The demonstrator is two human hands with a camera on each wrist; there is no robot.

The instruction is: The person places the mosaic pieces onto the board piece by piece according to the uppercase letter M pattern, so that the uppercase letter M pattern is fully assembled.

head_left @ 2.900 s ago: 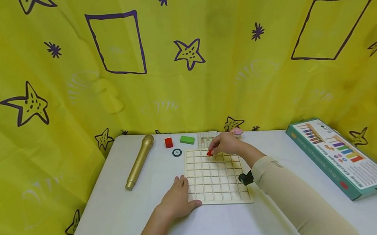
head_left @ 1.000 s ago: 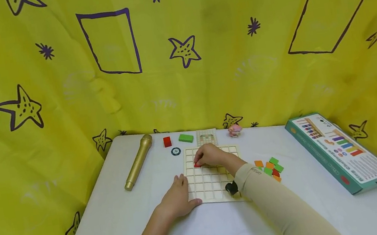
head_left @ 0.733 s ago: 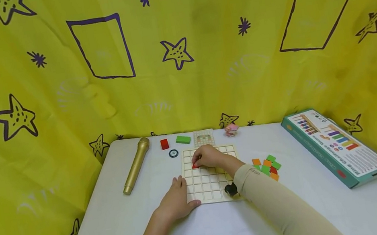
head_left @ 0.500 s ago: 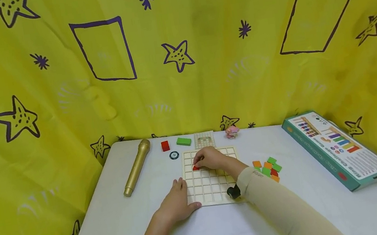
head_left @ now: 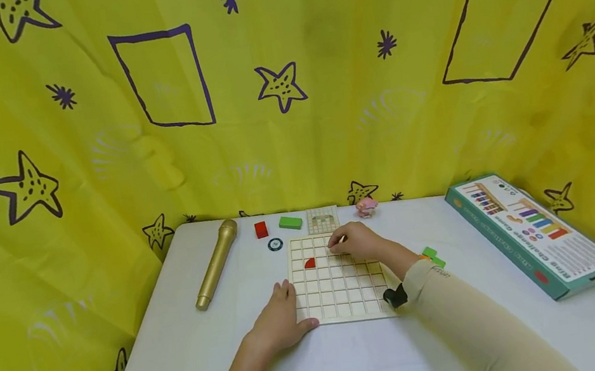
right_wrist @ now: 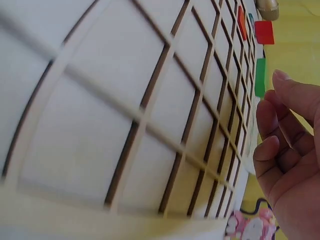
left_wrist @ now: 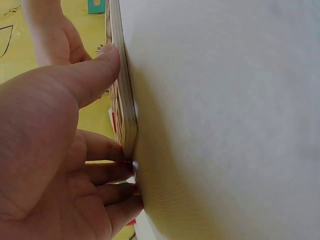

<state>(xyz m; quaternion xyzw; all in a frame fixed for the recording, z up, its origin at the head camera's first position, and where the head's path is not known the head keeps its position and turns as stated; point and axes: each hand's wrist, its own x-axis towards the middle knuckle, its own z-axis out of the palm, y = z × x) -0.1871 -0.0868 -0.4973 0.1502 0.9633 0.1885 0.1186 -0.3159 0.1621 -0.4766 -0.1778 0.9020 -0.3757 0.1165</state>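
Observation:
A pale wooden grid board [head_left: 343,297] lies on the white table. My left hand [head_left: 278,320] rests at its near-left corner, and the left wrist view shows the thumb [left_wrist: 102,67] against the board's edge, fingers fairly straight. One red quarter-round tile [head_left: 310,263] sits in a cell of the second row from the back, toward the left. Over the back part of the board is my right hand [head_left: 360,240], to the right of that tile. In the right wrist view its fingers [right_wrist: 267,155] are loosely bent with nothing between them.
Behind the board lie a pattern card [head_left: 322,219], a green block [head_left: 290,222], a red block [head_left: 261,229], a round chip [head_left: 275,244] and a pink figurine [head_left: 366,207]. A gold microphone [head_left: 216,265] lies left, a game box [head_left: 532,234] right. Loose tiles [head_left: 430,252] are partly hidden by the right arm.
The right hand carried the red tile leftward across the board, set it in a cell and let go. It has since drawn back to the right. The left hand has stayed at the corner.

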